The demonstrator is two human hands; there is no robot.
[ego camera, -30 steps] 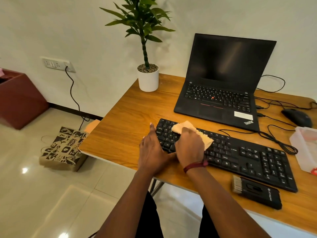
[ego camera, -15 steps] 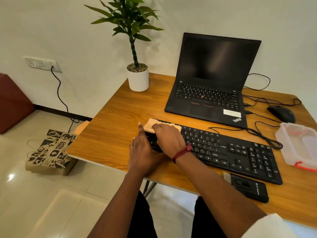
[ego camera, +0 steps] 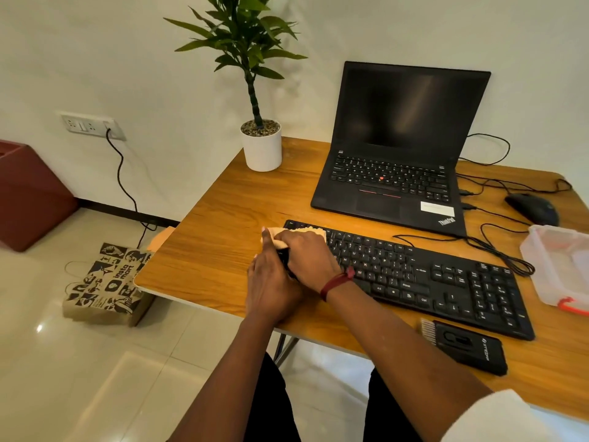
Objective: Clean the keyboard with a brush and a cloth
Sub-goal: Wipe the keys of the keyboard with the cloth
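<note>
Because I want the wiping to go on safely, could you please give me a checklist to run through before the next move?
1. Cloth held by the right hand on the left end of the keyboard: ok.
2. Left hand braces the keyboard's left edge: ok.
3. Keys to the right bare of objects: ok.
4. Cable bundle lies behind the keyboard, off the keys: ok.
5. Brush rests on the table, apart from the keyboard: ok.
6. Keys already free of dust: cannot tell.
</note>
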